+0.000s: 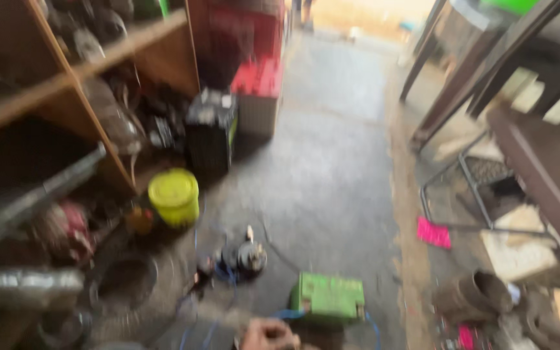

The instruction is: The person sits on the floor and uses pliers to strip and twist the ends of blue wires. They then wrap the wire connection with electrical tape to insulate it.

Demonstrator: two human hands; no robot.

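Your view: grey concrete floor (pixel 338 162) running toward daylit doorway; wooden shelving (pixel 66 84) crammed with parts at left; dark bench (pixel 546 168) at right.

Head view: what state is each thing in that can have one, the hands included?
Hand: at the bottom edge, blurred; grip cannot be told, nor which hand it is.
Green box: flat on the floor, just beyond the hand.
Yellow bucket: upright, lid on.
Dark motor part: standing on the floor, blue wires around it.
Black box: upright by the shelf.
Wooden shelf: crowded with parts.
Pink scrap: lying flat.
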